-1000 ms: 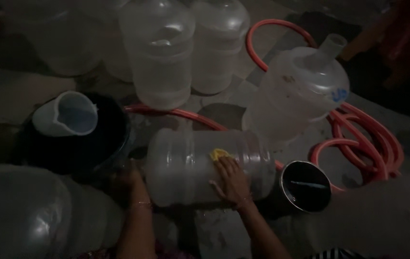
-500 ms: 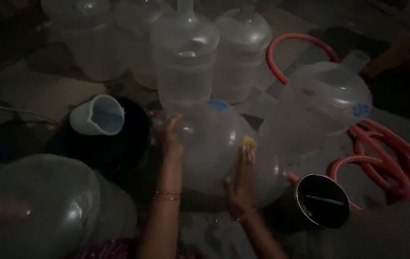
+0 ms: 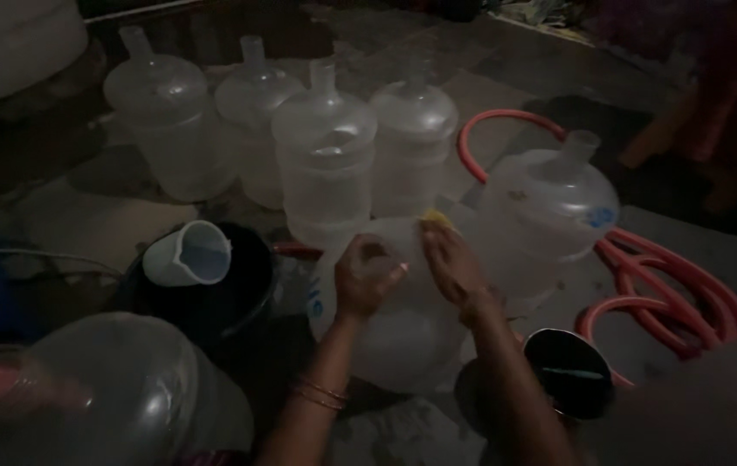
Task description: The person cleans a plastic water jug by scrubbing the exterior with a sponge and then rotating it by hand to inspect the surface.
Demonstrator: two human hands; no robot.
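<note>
A large clear plastic water jug (image 3: 403, 332) stands upright in front of me on the dim floor. My left hand (image 3: 365, 278) is closed around its neck at the top. My right hand (image 3: 448, 259) presses a small yellow scrub pad (image 3: 439, 221) against the jug's upper shoulder. Bangles show on my left wrist.
Several more clear jugs (image 3: 325, 164) stand in a row behind, one (image 3: 558, 207) to the right, another (image 3: 118, 397) lying at the near left. A black bucket (image 3: 252, 285) holds a white measuring jug (image 3: 189, 252). A red hose (image 3: 670, 293) coils at right beside a dark pot (image 3: 571, 373). Another person's legs are far right.
The jug that lay on its side has been tipped upright. My left hand moved from its side to its neck; my right hand with the yellow pad now rubs the shoulder.
</note>
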